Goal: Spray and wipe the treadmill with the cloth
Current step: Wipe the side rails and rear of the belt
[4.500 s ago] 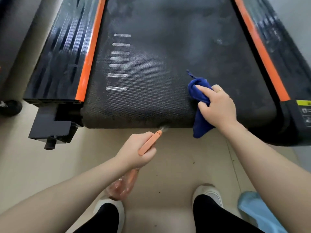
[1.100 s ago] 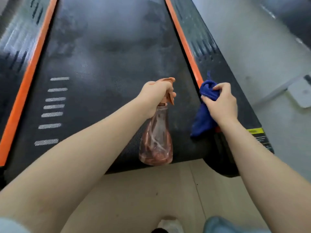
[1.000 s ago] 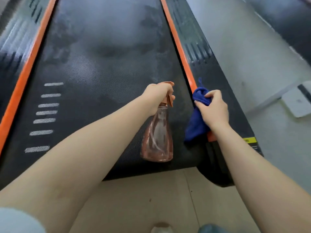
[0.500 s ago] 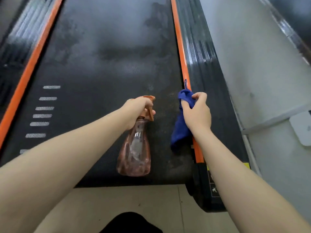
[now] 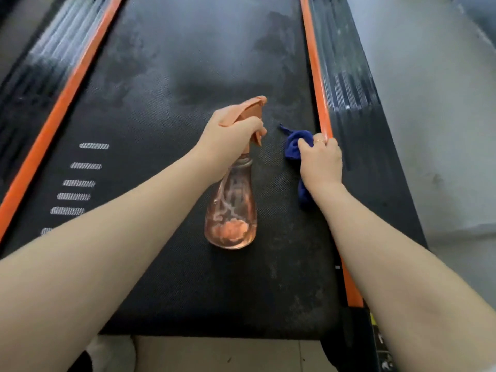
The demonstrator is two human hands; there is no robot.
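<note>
Your left hand (image 5: 233, 130) is clamped on the spray bottle (image 5: 230, 208) above the treadmill belt (image 5: 161, 108); your right hand (image 5: 320, 162) grips the blue cloth (image 5: 294, 146) beside the orange strip (image 5: 318, 84). Mist ahead, then wipe firmly.

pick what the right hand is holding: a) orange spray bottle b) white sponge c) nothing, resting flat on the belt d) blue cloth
d: the right hand grips the blue cloth against the belt beside the orange stripe, while the left hand holds the spray bottle.
</note>
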